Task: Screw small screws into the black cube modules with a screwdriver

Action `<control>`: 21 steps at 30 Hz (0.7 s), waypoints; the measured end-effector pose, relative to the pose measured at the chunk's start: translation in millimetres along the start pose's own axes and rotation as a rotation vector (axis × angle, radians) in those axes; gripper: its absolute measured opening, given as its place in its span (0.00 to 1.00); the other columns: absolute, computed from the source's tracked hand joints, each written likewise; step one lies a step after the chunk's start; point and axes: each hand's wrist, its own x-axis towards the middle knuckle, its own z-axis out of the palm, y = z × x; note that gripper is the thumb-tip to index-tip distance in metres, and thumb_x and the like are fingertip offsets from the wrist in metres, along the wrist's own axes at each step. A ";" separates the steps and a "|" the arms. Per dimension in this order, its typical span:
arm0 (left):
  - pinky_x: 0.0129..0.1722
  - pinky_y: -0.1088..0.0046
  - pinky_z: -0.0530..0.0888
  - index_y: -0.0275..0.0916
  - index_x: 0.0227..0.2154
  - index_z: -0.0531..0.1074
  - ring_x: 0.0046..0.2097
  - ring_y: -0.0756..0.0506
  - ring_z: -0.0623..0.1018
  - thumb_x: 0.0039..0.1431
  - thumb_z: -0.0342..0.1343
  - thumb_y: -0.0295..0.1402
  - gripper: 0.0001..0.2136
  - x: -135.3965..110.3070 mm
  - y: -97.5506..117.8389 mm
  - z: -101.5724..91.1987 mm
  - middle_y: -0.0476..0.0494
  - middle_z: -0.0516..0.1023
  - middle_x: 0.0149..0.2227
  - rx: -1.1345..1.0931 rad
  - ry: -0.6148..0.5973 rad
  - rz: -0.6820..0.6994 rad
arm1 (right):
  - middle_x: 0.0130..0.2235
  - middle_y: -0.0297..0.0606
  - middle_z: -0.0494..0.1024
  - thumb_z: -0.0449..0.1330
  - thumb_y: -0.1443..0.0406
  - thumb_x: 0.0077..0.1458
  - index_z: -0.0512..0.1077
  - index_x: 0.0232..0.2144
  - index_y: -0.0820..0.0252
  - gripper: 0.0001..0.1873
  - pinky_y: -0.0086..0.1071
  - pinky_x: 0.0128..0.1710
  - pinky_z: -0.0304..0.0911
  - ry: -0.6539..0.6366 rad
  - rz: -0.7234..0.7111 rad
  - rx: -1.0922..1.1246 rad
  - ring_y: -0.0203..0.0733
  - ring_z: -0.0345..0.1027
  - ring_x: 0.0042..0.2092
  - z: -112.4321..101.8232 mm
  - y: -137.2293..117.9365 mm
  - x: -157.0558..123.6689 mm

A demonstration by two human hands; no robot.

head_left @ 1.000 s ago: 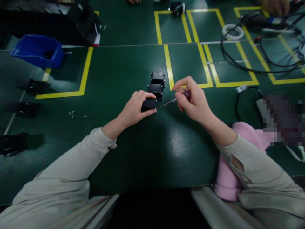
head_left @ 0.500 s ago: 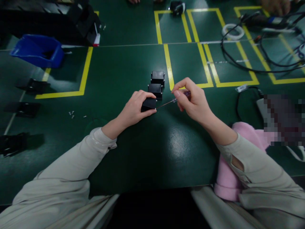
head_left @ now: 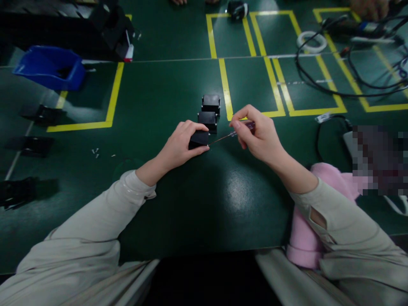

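Observation:
Thumb and fingers of my left hand (head_left: 182, 143) grip a small black box (head_left: 199, 139) on the green table. In my right hand (head_left: 256, 134) is a screwdriver (head_left: 249, 126), pinched by its dark translucent handle. Its thin shaft slants down to the left, and the tip meets the right side of the box, close to my left thumb. Just behind the held box stand two similar ones, a nearer black box (head_left: 207, 120) and a farther black box (head_left: 211, 103), with small bright screw heads at their sides.
At left lie a blue bin (head_left: 51, 70), several small screws (head_left: 95, 152) and dark parts (head_left: 36, 145). A black cable (head_left: 321, 87) loops around a white tape roll (head_left: 311, 42). Pink cloth (head_left: 304, 238) lies under my right forearm. Another person's hand (head_left: 369, 8) shows at the far right.
Almost nothing differs. My right hand has shifted very slightly on the screwdriver, while my left hand and the box stay in place.

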 end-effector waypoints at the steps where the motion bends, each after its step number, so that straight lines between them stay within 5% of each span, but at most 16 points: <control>1: 0.54 0.60 0.67 0.40 0.54 0.68 0.53 0.38 0.71 0.63 0.59 0.42 0.19 -0.1 -0.2 0.0 0.40 0.73 0.52 0.001 0.001 0.001 | 0.24 0.26 0.63 0.54 0.60 0.66 0.64 0.37 0.55 0.07 0.30 0.24 0.51 0.001 0.001 0.005 0.29 0.56 0.22 -0.2 -0.2 -0.2; 11: 0.53 0.60 0.67 0.40 0.54 0.68 0.53 0.38 0.70 0.63 0.59 0.43 0.20 -0.2 0.3 -0.4 0.40 0.73 0.51 0.000 -0.005 -0.006 | 0.23 0.25 0.63 0.55 0.59 0.66 0.64 0.35 0.55 0.08 0.31 0.24 0.52 0.011 0.000 0.002 0.29 0.57 0.22 0.1 -0.1 0.2; 17: 0.53 0.60 0.68 0.40 0.54 0.68 0.53 0.38 0.71 0.63 0.59 0.43 0.20 0.0 -0.2 -0.2 0.40 0.73 0.51 0.005 -0.012 -0.009 | 0.23 0.24 0.61 0.54 0.62 0.65 0.63 0.43 0.55 0.05 0.32 0.25 0.53 0.019 -0.028 -0.022 0.31 0.55 0.22 -1.0 -0.5 -1.3; 21: 0.53 0.60 0.68 0.40 0.54 0.68 0.52 0.38 0.71 0.63 0.59 0.42 0.19 -0.1 -0.2 -0.3 0.40 0.73 0.51 0.003 0.000 0.009 | 0.24 0.25 0.64 0.55 0.59 0.65 0.64 0.38 0.55 0.07 0.31 0.25 0.53 0.006 -0.024 -0.015 0.30 0.57 0.23 -1.0 0.0 -0.8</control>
